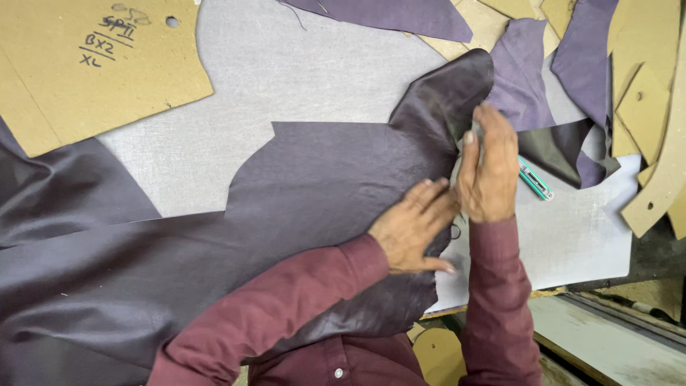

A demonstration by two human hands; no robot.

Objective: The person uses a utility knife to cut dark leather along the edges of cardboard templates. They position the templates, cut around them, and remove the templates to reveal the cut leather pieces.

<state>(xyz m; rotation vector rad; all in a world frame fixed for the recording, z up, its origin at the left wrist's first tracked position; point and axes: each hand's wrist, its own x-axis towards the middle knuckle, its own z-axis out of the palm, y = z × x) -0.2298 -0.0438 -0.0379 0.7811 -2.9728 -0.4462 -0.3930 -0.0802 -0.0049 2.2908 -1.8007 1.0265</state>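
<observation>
- Head view is showing your left hand [413, 227] lying flat, fingers spread and released, pressing down on the dark purple leather hide [314, 193] just beside its right edge.
- Your right hand [489, 168] is sitting just beyond the left fingertips, fingers curled around a slim tool; the teal-and-silver knife handle [534, 179] is poking out on the far side of the palm. The blade itself is hidden, so you cannot tell from here where its tip is sitting.
- Risk: the left fingertips are lying very near the right hand. If the tool is travelling toward them, a slip is likely putting the edge into a finger.
- Risk: the hide is curling up above your right fingers, where a flap [446, 96] is standing off the grey cutting board [300, 64]. An unpressed fold is probably shifting under the tool and spoiling the line.
- Risk: loose purple offcuts [525, 68] and cardboard patterns [647, 107] are crowding the space past your right knuckles; a snag there could be jerking the hand.
</observation>
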